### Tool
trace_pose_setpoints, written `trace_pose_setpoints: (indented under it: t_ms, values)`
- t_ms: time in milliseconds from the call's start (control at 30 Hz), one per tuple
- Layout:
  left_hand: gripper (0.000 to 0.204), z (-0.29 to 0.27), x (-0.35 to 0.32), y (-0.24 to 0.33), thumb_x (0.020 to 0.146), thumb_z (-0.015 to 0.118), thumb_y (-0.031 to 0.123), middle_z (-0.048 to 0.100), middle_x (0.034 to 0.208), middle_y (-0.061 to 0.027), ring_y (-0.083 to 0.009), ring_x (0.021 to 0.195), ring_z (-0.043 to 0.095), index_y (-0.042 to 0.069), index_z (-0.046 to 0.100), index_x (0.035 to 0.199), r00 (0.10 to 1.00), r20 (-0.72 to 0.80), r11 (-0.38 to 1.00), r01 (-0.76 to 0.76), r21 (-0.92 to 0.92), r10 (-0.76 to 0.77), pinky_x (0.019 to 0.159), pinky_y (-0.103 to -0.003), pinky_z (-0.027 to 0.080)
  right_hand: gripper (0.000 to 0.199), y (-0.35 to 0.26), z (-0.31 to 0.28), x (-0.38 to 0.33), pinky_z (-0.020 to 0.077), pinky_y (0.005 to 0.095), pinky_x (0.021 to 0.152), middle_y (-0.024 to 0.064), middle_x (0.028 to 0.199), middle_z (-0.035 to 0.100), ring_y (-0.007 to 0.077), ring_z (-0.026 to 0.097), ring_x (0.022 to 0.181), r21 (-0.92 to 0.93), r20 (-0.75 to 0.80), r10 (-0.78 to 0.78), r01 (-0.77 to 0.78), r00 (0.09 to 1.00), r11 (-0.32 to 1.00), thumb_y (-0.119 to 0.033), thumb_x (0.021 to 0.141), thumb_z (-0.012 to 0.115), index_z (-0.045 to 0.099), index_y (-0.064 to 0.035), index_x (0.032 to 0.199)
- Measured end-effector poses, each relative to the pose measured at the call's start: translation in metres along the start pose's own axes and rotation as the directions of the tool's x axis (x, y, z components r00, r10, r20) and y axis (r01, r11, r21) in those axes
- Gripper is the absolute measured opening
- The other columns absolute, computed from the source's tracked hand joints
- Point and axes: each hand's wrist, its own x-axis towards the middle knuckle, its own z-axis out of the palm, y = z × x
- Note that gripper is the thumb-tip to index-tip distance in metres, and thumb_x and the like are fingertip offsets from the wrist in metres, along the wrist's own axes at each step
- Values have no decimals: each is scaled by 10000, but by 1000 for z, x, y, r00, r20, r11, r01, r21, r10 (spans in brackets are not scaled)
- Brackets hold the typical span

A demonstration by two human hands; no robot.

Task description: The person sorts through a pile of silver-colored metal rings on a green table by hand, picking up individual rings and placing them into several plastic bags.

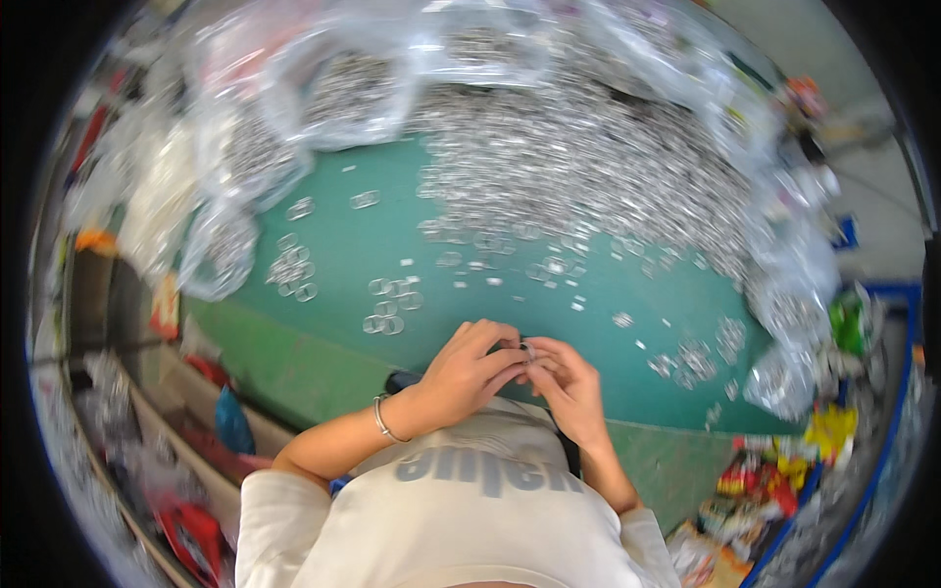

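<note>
Over the near edge of the green tabletop (323, 265), both hands meet close in front of the person's chest. The left hand (469, 370) comes in from the lower left with a thin silver bracelet (380, 419) on its wrist; its fingers (500, 367) are curled and pinch a small clear ring (527, 348) at their tips. The right hand (569, 384) comes in from the lower right, and its fingers (551, 355) are bent in against the same ring, so the two hands touch there. The ring sits above the tabletop's near edge, held off the surface between the two sets of fingertips.

Farther across the tabletop from the hands, a great heap of clear rings (588, 167) covers most of its far half. Between the heap and the hands, loose rings lie scattered, with a small cluster (390, 306) just beyond the left hand and another cluster (292, 269) farther to the left of it. Clear plastic bags (343, 88) filled with more rings lie along the tabletop's far and left sides, and another bag (784, 372) slumps at its right edge. Coloured packets (755, 490) lie below the tabletop's right corner.
</note>
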Motion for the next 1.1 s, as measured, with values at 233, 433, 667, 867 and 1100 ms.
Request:
trace_pose_setpoints:
  t_ms: [233, 433, 667, 867, 1100]
  values:
    - [423, 12, 18, 7, 658, 766, -11, 562, 1107, -135, -301, 977, 575, 26, 619, 1053, 1000, -27, 999, -2, 50, 3, 799, -363, 493, 147, -26, -93, -30, 485, 267, 651, 51, 891, 647, 127, 609, 743, -441, -577, -276, -9, 769, 898, -69, 885, 614, 650, 25, 992]
    - [586, -30, -37, -28, 690, 763, 89, 425, 1326, -158, -378, 1269, 354, 53, 520, 1222, 934, -231, 814, 353, 462, -274, 1055, -487, 275, 107, -12, -168, -46, 441, 401, 829, 157, 912, 614, 318, 568, 886, -912, -409, -670, -259, 619, 317, -59, 859, 611, 643, 23, 919]
    - [519, -45, -52, -59, 766, 723, 207, 410, 1287, -159, -390, 1265, 337, 64, 503, 1215, 925, -219, 761, 380, 525, -311, 1060, -580, 259, 156, -5, -169, -35, 425, 419, 843, 164, 998, 567, 322, 538, 957, -947, -321, -697, -230, 641, 225, -56, 882, 586, 619, 43, 997]
    - [321, -57, -42, -86, 793, 680, 118, 485, 1083, -131, -310, 1057, 456, 43, 513, 1057, 938, -283, 766, 332, 551, -203, 923, -445, 347, 141, -9, -169, -31, 431, 409, 841, 160, 986, 578, 303, 545, 954, -941, -327, -708, -150, 625, 302, -30, 880, 572, 620, 55, 982]
    - [331, -82, -28, -129, 820, 608, 56, 473, 1109, -169, -329, 1065, 448, -4, 454, 1106, 787, -557, 630, 579, 517, -266, 886, -425, 343, 144, -6, -169, -34, 442, 386, 818, 155, 962, 580, 289, 553, 916, -884, -433, -637, -165, 638, 437, -26, 889, 558, 615, 79, 971]
